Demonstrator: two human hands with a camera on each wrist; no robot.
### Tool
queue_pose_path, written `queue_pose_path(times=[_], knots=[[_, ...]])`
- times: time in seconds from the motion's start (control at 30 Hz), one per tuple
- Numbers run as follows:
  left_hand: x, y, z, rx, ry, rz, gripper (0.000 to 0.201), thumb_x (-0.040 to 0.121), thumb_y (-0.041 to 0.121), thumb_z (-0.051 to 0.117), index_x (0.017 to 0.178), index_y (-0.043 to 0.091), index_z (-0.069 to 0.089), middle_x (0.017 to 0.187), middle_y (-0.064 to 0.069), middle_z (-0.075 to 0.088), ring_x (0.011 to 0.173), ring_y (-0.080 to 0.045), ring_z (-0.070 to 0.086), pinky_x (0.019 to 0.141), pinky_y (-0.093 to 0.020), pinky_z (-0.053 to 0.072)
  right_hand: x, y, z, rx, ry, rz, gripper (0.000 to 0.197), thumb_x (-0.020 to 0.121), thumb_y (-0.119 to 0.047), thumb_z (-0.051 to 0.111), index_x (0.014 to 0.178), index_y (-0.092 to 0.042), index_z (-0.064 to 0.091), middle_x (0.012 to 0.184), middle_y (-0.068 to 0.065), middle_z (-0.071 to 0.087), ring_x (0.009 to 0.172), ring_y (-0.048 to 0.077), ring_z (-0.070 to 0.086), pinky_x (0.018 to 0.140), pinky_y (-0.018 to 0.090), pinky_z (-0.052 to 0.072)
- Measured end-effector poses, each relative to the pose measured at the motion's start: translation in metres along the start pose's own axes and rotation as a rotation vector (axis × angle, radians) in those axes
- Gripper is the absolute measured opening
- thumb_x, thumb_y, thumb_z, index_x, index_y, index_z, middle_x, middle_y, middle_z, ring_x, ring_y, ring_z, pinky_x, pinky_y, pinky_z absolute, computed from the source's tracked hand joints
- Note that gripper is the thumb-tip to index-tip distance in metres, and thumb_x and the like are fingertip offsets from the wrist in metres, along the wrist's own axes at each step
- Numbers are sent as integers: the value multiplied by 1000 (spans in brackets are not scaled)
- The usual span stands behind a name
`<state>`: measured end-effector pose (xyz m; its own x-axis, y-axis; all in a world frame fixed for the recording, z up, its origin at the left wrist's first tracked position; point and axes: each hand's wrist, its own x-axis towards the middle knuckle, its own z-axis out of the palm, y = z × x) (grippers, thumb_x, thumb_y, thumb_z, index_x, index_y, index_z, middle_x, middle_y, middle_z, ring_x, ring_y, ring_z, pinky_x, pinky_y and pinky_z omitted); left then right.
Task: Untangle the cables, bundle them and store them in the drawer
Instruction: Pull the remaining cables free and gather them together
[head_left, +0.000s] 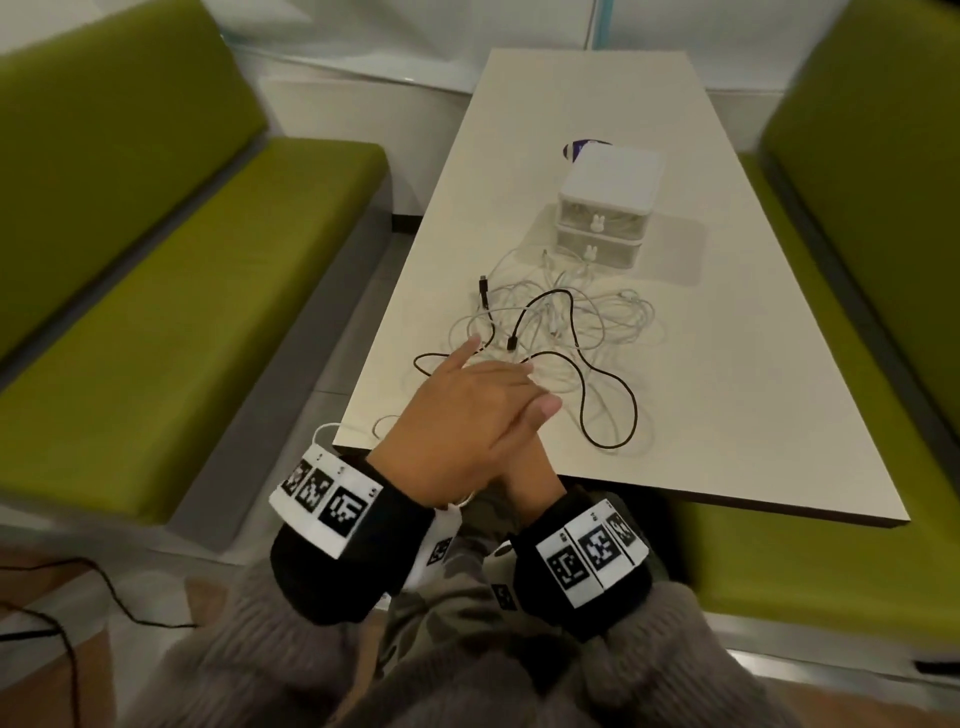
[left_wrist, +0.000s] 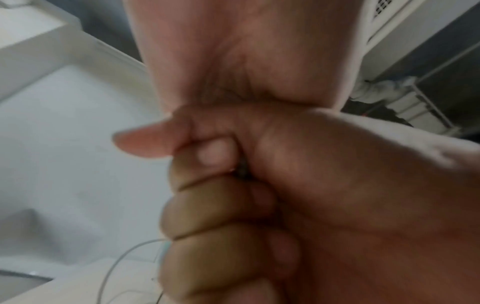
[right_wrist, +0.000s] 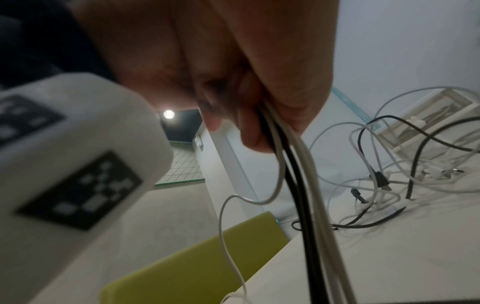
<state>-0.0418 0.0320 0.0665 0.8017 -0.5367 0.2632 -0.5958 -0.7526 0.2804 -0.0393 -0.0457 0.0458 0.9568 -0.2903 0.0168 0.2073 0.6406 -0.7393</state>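
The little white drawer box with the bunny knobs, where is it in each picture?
Head view: the drawer box stands mid-table, right of centre, just behind the cable tangle.
Left wrist view: not in it; hands fill the picture.
Right wrist view: at the right edge, upper half, seen tilted, behind the same tangle.
Shared landmark: the black cable looping through the white ones, also seen from the right wrist.

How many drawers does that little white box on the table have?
2. The top drawer sits directly under the lid and the bottom drawer lies right beneath it; each shows a small bunny knob. Both look closed.
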Motion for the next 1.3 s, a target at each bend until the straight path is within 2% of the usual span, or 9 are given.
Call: queue_pose_path(times=[0.03, 0.2, 0.4, 0.53, 0.63, 0.8, 1.03, 1.13, 1.3], knots=[[-3, -4, -6, -241, 37, -28, 54, 93, 57, 21, 124, 29, 55, 131, 8, 56, 131, -3, 40, 115, -37, 22, -10, 5, 1, -273, -379, 105, 14, 78, -28, 65, 68, -36, 68, 77, -13, 54, 73, -10, 56, 74, 17, 47], [-32, -26, -6, -1018, 136, -263, 80, 64, 73, 61, 133, 45, 32, 134, 21, 50, 128, -1, 44, 102, -21, 41, 10, -5, 16, -413, -298, 226, 38, 86, -15, 63, 52, -15, 46, 47, -5, 35, 45, 10, 31, 49, 26, 28], [-81, -67, 49, -739, -121, -517, 39, 76, 59, 59, 72, 21, 57, 60, -2, 54, 56, -19, 52, 61, -40, 49, 15, -19, 8, -116, -313, 336, 43, 88, -18, 59, 53, -24, 34, 42, -11, 25, 37, 7, 19, 40, 22, 16], [-127, -115, 61, -681, -187, -774, 42, 85, 41, 62, 55, 22, 39, 43, 8, 35, 43, 0, 32, 55, -28, 29, 42, -51, -24, 42, -88, 309, 50, 94, -14, 51, 48, -26, 35, 40, -10, 20, 36, 7, 15, 43, 24, 13], [-141, -143, 40, -609, -188, -865, 43, 57, 60, 66, 53, 18, 56, 47, 9, 46, 50, -4, 44, 57, -24, 39, 57, -62, -53, 26, 64, 278, 50, 94, -16, 51, 52, -23, 26, 41, -8, 17, 37, 8, 13, 41, 22, 15], [-96, -174, -21, -719, -73, -767, 62, 48, 80, 66, 62, 20, 57, 56, 9, 43, 52, -5, 37, 58, -29, 26, 66, -60, -74, -21, 147, 250, 50, 94, -18, 52, 53, -23, 25, 43, -8, 17, 38, 9, 14, 40, 21, 20], [15, -181, -16, -134, -380, -481, 64, 64, 82, 42, 83, 23, 62, 79, 1, 54, 82, -20, 52, 75, -38, 44, 84, -72, -99, -225, 321, 28, 42, 92, -15, 57, 57, -21, 34, 41, -10, 26, 39, 9, 20, 43, 24, 22], [31, -171, 9, -74, -308, -490, 40, 86, 50, 56, 121, 31, 54, 122, -4, 53, 117, -25, 45, 101, -43, 38, 88, -70, -112, -348, 390, -68, 46, 91, -15, 60, 53, -20, 33, 39, -11, 29, 39, 8, 24, 45, 25, 27], [52, -127, 8, -225, -77, -415, 14, 89, 11, 55, 92, 22, 64, 95, 1, 61, 84, -18, 55, 66, -16, 39, 90, -56, -115, -500, 388, -183, 33, 78, -31, 66, 51, -25, 48, 50, -16, 48, 60, 15, 45, 65, 30, 39]])
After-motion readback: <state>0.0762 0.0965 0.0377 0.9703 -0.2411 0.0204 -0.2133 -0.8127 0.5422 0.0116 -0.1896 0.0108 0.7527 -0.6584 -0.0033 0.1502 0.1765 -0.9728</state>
